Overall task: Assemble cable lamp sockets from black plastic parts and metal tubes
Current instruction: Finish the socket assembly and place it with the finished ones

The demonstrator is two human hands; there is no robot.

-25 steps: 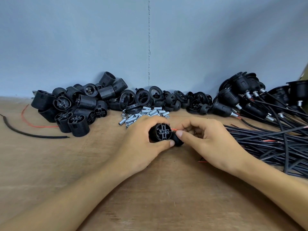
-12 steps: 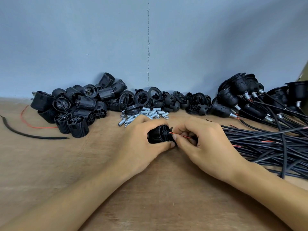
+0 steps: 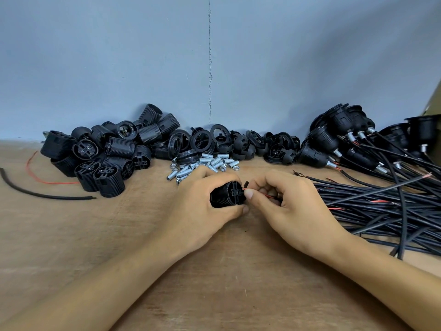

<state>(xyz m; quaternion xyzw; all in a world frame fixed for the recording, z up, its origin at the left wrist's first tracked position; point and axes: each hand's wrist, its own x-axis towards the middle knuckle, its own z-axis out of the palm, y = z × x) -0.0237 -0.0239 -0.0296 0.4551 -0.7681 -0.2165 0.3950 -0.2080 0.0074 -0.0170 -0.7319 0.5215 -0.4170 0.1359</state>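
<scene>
My left hand [image 3: 202, 204] grips a black ribbed socket body [image 3: 226, 194] lying on its side at the middle of the wooden table, its terminal end facing right. My right hand [image 3: 284, 201] pinches a thin red wire [image 3: 269, 195] whose tip touches that terminal end. A small black piece [image 3: 245, 183] shows just above the wire tip. The cable behind my right hand is hidden by the fingers.
A heap of black socket bodies [image 3: 105, 154] lies at back left, black rings and caps [image 3: 229, 144] along the wall, and metal tubes and nuts [image 3: 202, 164] behind my left hand. Finished sockets [image 3: 346, 139] and a bundle of black cables [image 3: 381, 206] fill the right. A loose black cable [image 3: 43, 194] and red wire [image 3: 47, 181] lie far left.
The socket body has turned so its terminal end faces right. My right hand has brought the red wire tip up against that end.
</scene>
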